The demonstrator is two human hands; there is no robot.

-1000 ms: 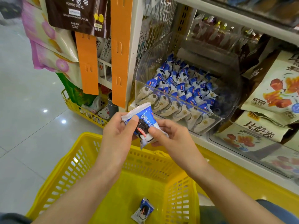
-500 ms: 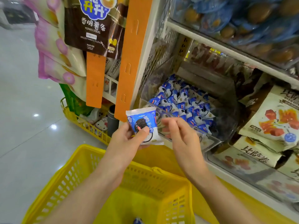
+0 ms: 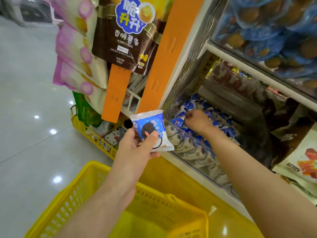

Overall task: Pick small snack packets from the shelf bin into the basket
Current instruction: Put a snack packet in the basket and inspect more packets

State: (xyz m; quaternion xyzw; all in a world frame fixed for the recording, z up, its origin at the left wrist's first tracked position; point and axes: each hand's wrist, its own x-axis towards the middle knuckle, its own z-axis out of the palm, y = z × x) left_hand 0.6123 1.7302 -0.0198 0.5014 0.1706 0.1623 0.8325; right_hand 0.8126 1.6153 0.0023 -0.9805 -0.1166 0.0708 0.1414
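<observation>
Left hand (image 3: 137, 148) is pinching one blue-white snack packet (image 3: 151, 132) w/ closed grip above yellow basket (image 3: 120, 203), while right hand (image 3: 197, 120) is reaching into clear shelf bin (image 3: 193, 145) among packets, its grip curled, contents unclear.

The left hand (image 3: 137, 148) is raised on an outstretched bare forearm, thumb pressed over the front of a packet (image 3: 151, 131) with the fingers curled behind it, while the right hand (image 3: 197, 121), arm extended farther forward, is knuckles-up with fingers bent down and closed into a bin (image 3: 197, 152).
</observation>
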